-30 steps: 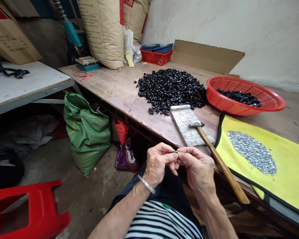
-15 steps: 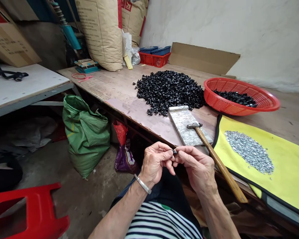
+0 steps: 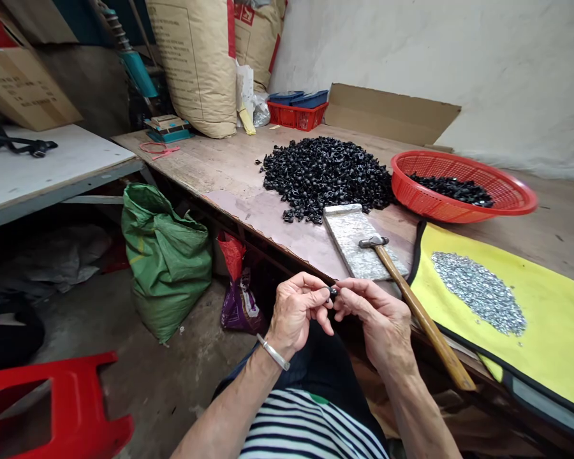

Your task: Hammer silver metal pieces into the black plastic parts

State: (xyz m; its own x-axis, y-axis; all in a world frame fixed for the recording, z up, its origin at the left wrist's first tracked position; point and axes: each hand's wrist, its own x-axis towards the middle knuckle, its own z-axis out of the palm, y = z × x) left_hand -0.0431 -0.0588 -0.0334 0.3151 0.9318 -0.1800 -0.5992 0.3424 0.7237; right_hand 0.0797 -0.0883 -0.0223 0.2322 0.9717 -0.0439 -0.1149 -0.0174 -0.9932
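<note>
Between the fingertips of both hands is a small black plastic part, held in front of the table edge. My left hand pinches it from the left, thumb against the forefinger. From the other side, the thumb and forefinger of my right hand close on it; whether they also hold a tiny metal piece is too small to tell. Just beyond my hands, a hammer rests with its head on a worn metal plate. Similar black parts form a large pile on the table.
A red colander with more black parts stands at the right. Small shiny metal pieces lie heaped on a yellow cloth. A green sack and a red stool are on the floor to the left. Large paper sacks stand behind.
Both hands keep their pinch on the black part, with only a slight shift of the fingertips. Everything on the table stays in place.
</note>
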